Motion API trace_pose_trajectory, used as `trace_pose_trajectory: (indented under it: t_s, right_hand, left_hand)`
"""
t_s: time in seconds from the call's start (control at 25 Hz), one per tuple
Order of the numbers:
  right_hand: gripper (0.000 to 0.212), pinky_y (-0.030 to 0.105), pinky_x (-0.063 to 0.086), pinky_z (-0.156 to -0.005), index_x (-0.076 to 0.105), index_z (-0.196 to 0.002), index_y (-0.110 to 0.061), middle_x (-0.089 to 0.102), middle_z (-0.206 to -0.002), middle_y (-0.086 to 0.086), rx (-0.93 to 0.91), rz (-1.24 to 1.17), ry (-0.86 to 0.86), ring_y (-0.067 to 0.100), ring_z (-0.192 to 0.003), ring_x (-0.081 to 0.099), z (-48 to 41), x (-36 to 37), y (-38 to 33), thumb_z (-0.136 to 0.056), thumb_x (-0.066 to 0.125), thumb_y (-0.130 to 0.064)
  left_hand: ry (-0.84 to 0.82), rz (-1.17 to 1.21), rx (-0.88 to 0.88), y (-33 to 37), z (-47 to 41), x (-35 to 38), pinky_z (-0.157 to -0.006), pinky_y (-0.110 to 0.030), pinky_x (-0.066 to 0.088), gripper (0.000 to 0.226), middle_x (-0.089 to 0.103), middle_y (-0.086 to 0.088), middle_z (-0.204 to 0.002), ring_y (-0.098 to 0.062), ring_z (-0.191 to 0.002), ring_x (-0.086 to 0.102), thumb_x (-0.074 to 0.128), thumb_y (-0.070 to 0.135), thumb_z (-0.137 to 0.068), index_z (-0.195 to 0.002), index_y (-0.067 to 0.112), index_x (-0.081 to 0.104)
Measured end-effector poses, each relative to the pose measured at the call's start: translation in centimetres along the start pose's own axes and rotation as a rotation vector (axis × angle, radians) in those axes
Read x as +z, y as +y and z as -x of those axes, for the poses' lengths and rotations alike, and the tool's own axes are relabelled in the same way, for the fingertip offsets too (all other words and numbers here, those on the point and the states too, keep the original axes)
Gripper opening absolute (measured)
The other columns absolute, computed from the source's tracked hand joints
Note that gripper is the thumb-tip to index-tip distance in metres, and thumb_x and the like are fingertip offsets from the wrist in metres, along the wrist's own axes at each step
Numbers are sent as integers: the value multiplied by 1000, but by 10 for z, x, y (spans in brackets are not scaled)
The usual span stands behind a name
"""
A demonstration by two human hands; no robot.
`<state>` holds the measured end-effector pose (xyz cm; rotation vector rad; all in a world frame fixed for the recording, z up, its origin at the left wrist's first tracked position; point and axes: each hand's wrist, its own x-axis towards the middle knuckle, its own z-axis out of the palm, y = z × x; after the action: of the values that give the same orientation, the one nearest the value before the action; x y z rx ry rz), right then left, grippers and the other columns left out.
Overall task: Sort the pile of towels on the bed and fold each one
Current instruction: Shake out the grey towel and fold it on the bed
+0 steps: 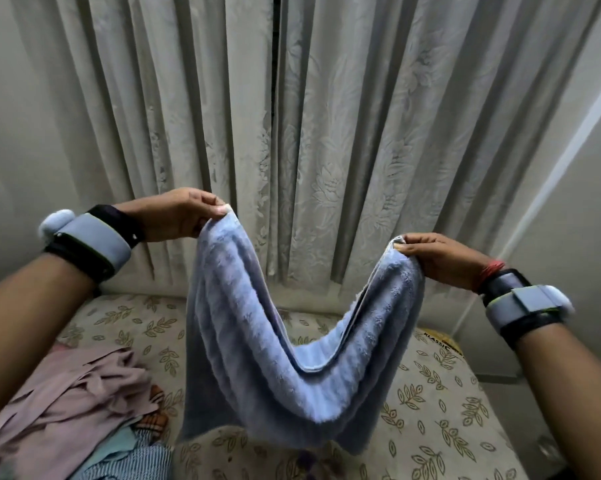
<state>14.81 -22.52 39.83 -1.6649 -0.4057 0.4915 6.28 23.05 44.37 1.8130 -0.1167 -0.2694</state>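
Note:
A light blue ribbed towel [257, 348] hangs in the air above the bed, sagging in a deep U between my hands. My left hand [181, 214] pinches its upper left corner at chest height. My right hand [437, 258] pinches the upper right corner, a little lower. The towel's bottom edge hangs just above the bedsheet. At the lower left lies a pile of other cloths [74, 403]: a pinkish mauve one on top, with a striped blue one and a pale teal one under it.
The bed [437, 410] has a cream sheet printed with brown leaves. Pale patterned curtains [292, 116] hang right behind it. A wall and a window frame [569, 161] stand at the right. Both wrists wear grey bands.

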Motion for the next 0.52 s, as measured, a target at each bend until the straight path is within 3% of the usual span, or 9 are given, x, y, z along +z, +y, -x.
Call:
trace_pose_trajectory:
  t_s: [0.04,0.12,0.2,0.28,0.32,0.44,0.52]
  right_hand:
    - [20,20,54,-66,72,-101,-4,70,-82,3,28,25,93,10,-74,65,-6,-4,8,-84,72,-15]
    - [14,18,46,-56,76,-97,-7,67,-71,-2,63,176,516,7,-65,56,-24,-20,43,-89,69,-15]
    - [24,25,45,-64,75,-107,-1,71,-83,9,163,396,901,17,-76,59,-33,-38,82,-95,61,-16]
    - [32,34,47,-76,72,-111,3,72,-102,21,274,435,915,22,-89,61,-36,-44,112,-96,58,-21]
    - [35,37,50,-80,72,-110,3,71,-100,21,314,389,885,22,-89,61,-38,-42,124,-93,58,-25]
    - [41,49,60,-84,77,-84,-11,68,-74,10,319,273,838,23,-81,68,-52,-30,158,-63,61,-42]
    - [41,56,61,-77,76,-78,-19,65,-65,0,277,241,774,23,-76,70,-65,-11,177,-56,60,-49]
  left_hand:
    - [223,-6,-15,-11,-10,-1,-60,-22,49,11,56,-1,-71,-10,-64,54,66,15,-89,-88,7,59]
    - [671,30,-61,-44,-25,-3,-54,-23,45,20,52,2,-62,-12,-59,51,66,14,-83,-69,12,52]
    - [899,94,-81,-78,-32,-5,-59,-30,43,16,50,-3,-72,-17,-70,49,63,18,-73,-63,15,50]
    - [950,139,-123,-111,-39,-10,-64,-35,44,10,49,-7,-79,-19,-75,50,60,19,-66,-64,13,53]
    - [933,155,-160,-124,-43,-11,-66,-37,48,10,52,-7,-80,-19,-76,53,61,20,-64,-67,11,57]
    - [841,142,-239,-144,-51,9,-76,-43,57,17,59,-4,-79,-19,-79,59,63,22,-69,-76,7,66]
    - [736,121,-220,-133,-44,47,-70,-36,56,10,60,-5,-73,-18,-72,58,64,15,-78,-76,6,68]
